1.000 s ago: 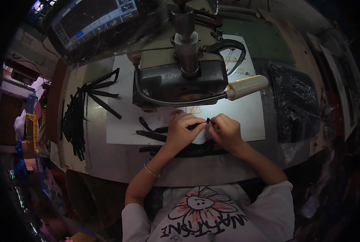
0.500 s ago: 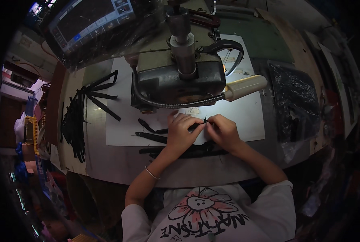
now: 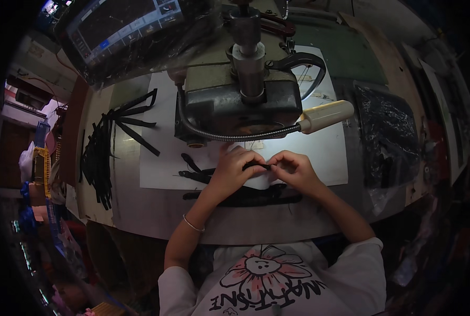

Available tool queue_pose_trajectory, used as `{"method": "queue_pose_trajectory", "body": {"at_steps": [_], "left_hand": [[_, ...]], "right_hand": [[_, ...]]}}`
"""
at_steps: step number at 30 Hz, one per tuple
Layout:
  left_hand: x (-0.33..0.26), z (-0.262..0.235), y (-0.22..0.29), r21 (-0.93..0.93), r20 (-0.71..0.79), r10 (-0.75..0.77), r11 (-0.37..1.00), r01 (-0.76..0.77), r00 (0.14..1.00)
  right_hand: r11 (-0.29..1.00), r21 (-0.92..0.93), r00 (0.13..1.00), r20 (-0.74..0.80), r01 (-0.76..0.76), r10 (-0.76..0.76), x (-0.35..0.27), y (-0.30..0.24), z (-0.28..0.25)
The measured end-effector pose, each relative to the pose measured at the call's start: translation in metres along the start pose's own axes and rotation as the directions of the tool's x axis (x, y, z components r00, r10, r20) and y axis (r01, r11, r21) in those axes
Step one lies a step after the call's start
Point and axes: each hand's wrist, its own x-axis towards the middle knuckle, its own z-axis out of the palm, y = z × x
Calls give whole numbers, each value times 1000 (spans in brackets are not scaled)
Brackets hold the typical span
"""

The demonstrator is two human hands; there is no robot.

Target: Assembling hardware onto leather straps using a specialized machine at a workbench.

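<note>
In front of a sewing machine head (image 3: pixel 240 105), a narrow black fabric strip (image 3: pixel 266 167) is stretched between my fingertips. My left hand (image 3: pixel 233 168) pinches it from one side, and my right hand (image 3: pixel 297 171) pinches its end from the other, the two nearly touching. Most of the strip is hidden by my fingers. Other black strips (image 3: pixel 195 175) lie beside my left forearm on a white sheet (image 3: pixel 161 174). Below my hands, longer black strips (image 3: pixel 245 198) lie across the sheet's near edge.
At the left lies a heap of black strips (image 3: pixel 99 163), some fanned toward the machine. A white lamp (image 3: pixel 327 116) on a flexible metal tube juts out right of the machine head. A plastic-wrapped black bundle (image 3: pixel 388 137) sits at the right; a screen (image 3: pixel 124 31) hangs upper left.
My fingers have shifted their pinch on the strip, and the small black tip that stuck up between them no longer shows. The machine and table appear slightly shifted as the view moves.
</note>
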Motion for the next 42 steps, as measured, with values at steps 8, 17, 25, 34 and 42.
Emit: {"method": "queue_pose_trajectory", "body": {"at_steps": [8,17,25,34,42], "left_hand": [[0,3,-3,128,-61,86,989,-77,994],[5,-2,-27,636,-167,424,736,-231,890],[13,-5,-44,787,-37,457,561,-256,888],[15,-7,-45,762,-34,456,588,-272,889],[15,-3,-39,812,82,535,453,-367,841]], "right_hand": [[956,-266,992,15,122,-123,4,-2,-1],[938,-66,939,16,-341,342,60,-34,-16],[922,-283,964,-39,-264,264,86,-17,-15],[860,-451,968,-45,-239,246,90,-3,-18],[667,-745,959,-204,-22,-196,69,-4,0]]}}
